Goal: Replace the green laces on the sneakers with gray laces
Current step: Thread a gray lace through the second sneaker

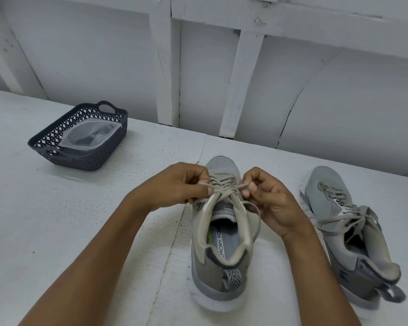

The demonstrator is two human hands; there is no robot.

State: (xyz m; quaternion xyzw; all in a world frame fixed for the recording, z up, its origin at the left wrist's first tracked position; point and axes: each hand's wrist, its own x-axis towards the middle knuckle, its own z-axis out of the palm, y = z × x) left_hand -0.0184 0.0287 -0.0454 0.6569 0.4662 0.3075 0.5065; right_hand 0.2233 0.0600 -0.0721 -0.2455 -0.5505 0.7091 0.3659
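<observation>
Left grip (pixel 174 184): fingers curled, one strand of the gray lace (pixel 222 188) pinched between thumb and forefinger. Right grip (pixel 269 198): likewise curled, the other strand pinched at the fingertips. The strands are crossed over the tongue, between the two grips. A slack length is seen hanging down beside the right grip's palm.

The lace is threaded through the eyelets of the sneaker (pixel 222 243). This is stood upright on the counter (pixel 68 231), toe toward the far edge, heel near the near edge, about mid-width.

A second sneaker (pixel 353 234) is placed just beside it, toward the right edge, toe also toward the far edge. Its second lace (pixel 335 219), gray, is knotted loosely.

Well apart, toward the far left corner, a dark lattice basket (pixel 108 147) is set. A clear bag (pixel 90 137) lies in it; its contents cannot be made out.
</observation>
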